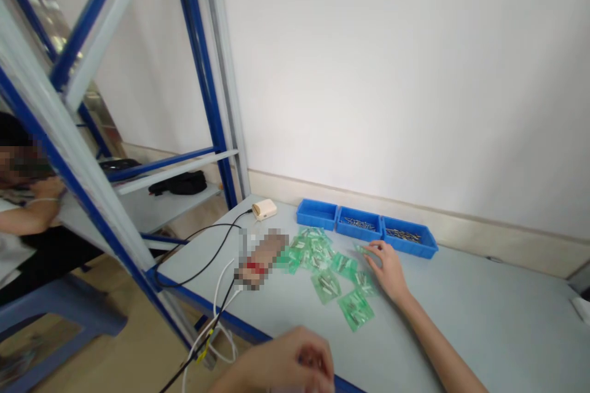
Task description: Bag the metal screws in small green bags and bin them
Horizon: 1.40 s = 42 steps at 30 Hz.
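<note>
Small green plastic packets (318, 252) with metal pieces inside lie in a loose heap on the grey table (461, 319). Just right of them, my right hand (387, 267) pinches the edge of a green packet (362, 249) between thumb and fingers. My left hand (295, 359) is over the table's front edge, its fingers curled in; whatever it may hold is hidden. Behind the packets stand three joined blue bins: the left bin (317, 214) shows no parts, while the middle bin (359, 223) and right bin (409, 237) hold thin metal parts.
A pixelated object (262, 258) and a cream-coloured box (264, 209) with a black cable lie at the table's left. White and black cables hang over the front edge. A blue and grey metal frame (198, 49) rises at left. Beyond it a person (27, 221) sits.
</note>
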{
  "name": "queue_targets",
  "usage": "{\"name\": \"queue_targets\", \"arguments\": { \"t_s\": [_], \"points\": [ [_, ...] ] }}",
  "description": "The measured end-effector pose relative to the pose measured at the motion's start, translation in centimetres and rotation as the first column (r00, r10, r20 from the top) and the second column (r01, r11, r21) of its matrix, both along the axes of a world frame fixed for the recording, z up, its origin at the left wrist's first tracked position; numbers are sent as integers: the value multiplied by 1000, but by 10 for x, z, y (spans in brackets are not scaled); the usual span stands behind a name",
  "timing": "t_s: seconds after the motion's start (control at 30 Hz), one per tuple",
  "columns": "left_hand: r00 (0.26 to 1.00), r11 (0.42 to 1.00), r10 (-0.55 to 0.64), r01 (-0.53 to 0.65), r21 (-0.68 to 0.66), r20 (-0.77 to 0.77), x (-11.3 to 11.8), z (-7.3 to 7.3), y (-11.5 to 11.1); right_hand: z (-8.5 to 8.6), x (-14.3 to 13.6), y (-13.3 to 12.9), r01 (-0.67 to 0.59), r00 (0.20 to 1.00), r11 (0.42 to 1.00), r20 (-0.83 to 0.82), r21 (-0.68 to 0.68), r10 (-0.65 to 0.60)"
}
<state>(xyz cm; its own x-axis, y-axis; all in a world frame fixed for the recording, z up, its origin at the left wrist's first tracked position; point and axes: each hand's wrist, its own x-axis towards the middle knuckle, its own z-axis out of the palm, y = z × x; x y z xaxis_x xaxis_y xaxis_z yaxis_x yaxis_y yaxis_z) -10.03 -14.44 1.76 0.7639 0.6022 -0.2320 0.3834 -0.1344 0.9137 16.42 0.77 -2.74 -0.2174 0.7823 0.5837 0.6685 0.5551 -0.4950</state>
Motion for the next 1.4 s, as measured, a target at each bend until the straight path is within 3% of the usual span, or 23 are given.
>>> {"name": "queue_targets", "arguments": {
  "t_s": [0.03,0.1,0.13,0.17,0.27,0.33,0.4,0.47,0.63,0.8,0.87,0.97,1.03,1.1,1.23,1.3,1.4],
  "points": [
    [984,978,174,-177,107,36,3,6,23,3,-5,6,-6,989,997,-150,-77,-6],
    [891,820,433,-452,350,136,11,13,72,8,-18,15,-97,914,967,-405,-234,-6],
    [843,733,505,-533,422,187,17,13,96,9,-24,18,-158,865,944,-502,-288,-9],
    [822,690,528,-561,457,213,23,11,119,8,-30,20,-214,816,923,-579,-321,-12],
    [827,702,506,-561,439,247,41,-8,168,0,-43,22,-298,678,890,-733,-344,-56],
    [829,719,486,-559,414,277,51,-24,181,-9,-47,20,-289,618,891,-779,-349,-105],
    [830,708,469,-558,433,302,58,-36,183,-14,-48,19,-258,591,902,-795,-345,-135],
    [814,656,481,-581,482,326,59,-39,178,-13,-47,17,-224,614,916,-778,-333,-133],
    [791,508,471,-605,613,390,53,-25,169,0,-44,12,-105,796,952,-599,-287,-92],
    [835,443,403,-536,719,374,52,-17,165,4,-44,7,-53,833,984,-551,-172,-52],
    [782,459,459,-615,641,421,54,-20,165,3,-44,8,-56,795,971,-598,-234,-99],
    [665,571,609,-746,343,432,57,-30,171,-1,-46,10,-150,709,910,-684,-386,-173],
    [631,638,673,-759,130,386,59,-37,175,-5,-48,12,-221,684,863,-703,-454,-195],
    [616,657,702,-754,8,357,59,-42,177,-8,-49,13,-236,677,840,-703,-488,-218],
    [591,625,722,-780,28,361,58,-43,173,-8,-52,11,-210,710,860,-677,-465,-193],
    [592,609,717,-789,82,367,53,-40,173,-1,-50,7,-195,791,863,-595,-466,-142],
    [605,579,705,-793,191,371,34,-26,187,15,-42,0,-54,955,862,-279,-505,-103]
  ]
}}
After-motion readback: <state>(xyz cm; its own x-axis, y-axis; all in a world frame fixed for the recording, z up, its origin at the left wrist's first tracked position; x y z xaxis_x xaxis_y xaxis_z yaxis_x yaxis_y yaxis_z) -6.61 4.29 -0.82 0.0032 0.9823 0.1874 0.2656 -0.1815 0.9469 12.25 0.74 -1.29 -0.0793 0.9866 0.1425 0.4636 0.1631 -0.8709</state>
